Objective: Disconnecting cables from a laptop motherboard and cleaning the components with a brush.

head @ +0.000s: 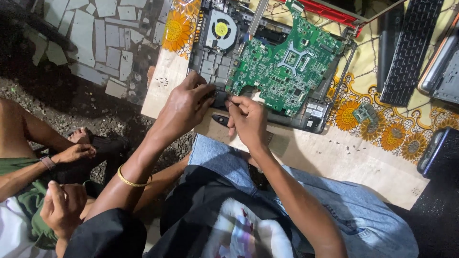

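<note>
An opened laptop base (210,64) lies on a flower-patterned cloth (363,124), with a green motherboard (287,62) and a round cooling fan (220,31) exposed. My left hand (184,105) rests on the near edge of the laptop base, fingers curled onto a small dark part (221,99) at the board's lower left corner. My right hand (247,122) pinches the same spot from the right, fingertips touching the board's edge. Whatever sits between the fingers is hidden.
A black keyboard (409,50) lies at the upper right, beside another device (442,67). A small green module (366,113) sits on the cloth. A dark gadget (435,150) is at the right edge. Another person sits at left, their hand (62,208) near my arm.
</note>
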